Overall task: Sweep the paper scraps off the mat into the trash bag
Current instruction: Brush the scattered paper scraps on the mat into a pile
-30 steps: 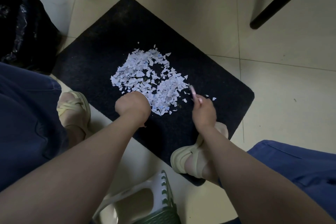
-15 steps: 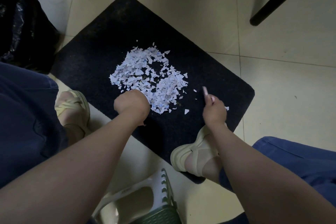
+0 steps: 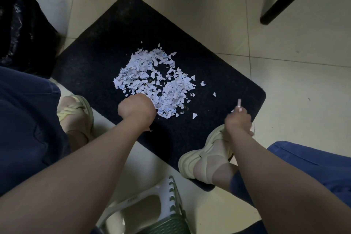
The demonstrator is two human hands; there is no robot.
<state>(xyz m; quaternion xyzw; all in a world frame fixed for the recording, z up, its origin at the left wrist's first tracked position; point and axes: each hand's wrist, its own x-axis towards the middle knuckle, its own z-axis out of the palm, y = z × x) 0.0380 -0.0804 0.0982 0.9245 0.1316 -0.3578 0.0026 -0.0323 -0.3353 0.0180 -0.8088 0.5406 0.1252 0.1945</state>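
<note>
Dark mat (image 3: 95, 62), paper scraps (image 3: 144, 74) just beyond our hands.
Our left hand (image 3: 135, 110) curled, grip unseen; right hand (image 3: 238, 121) pinched a pink stick (image 3: 239, 103).

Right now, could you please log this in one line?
left hand: curled at scraps | right hand: pinches pale stick | scraps: on mat | bag: far left

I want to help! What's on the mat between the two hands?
Head view: mostly bare mat, the edge of the scrap pile by the left hand, one loose scrap nearer the right hand, which pinches a pale stick.
</note>
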